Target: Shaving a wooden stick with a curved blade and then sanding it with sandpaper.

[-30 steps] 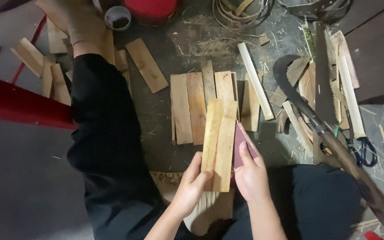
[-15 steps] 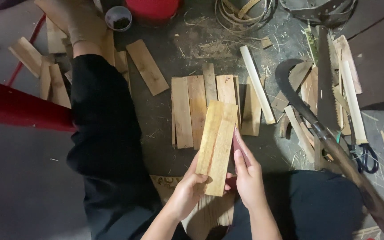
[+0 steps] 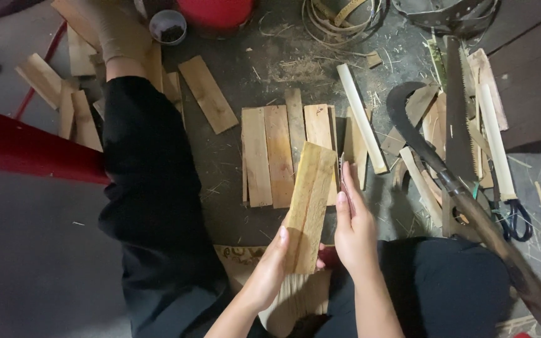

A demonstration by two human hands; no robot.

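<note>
The left hand's fingers (image 3: 281, 241) are curled up against the lower left edge of a pale wooden slat (image 3: 310, 205), with the thumb tip showing on its face, so the slat is gripped from that side by the left hand (image 3: 269, 272). On the other side, the right hand's fingers (image 3: 344, 203) are kept straight and pressed together, laid flat along the slat's right edge, and something thin and dark is seen sticking up past the fingertips, though what it is can't really be told. So the slat is basically sandwiched between the left hand and the right hand (image 3: 355, 228), held tilted a bit, its top end leaning right, above the lap and over the floor. Just beyond it, a row of similar flat boards (image 3: 280, 153) is laid side by side on the dusty floor (image 3: 239, 188), partly overlapped by the slat's top end in this view. Further right, a curved-blade knife with a long wooden handle (image 3: 464, 200) is laid diagonally, with a handsaw (image 3: 458, 119) and more strips beside it, and scissors (image 3: 515, 219) near the handle. On the left, a loose plank (image 3: 208, 94) is seen, plus a small cup (image 3: 168, 26) and a red bucket (image 3: 215, 11) at the top edge.
</note>
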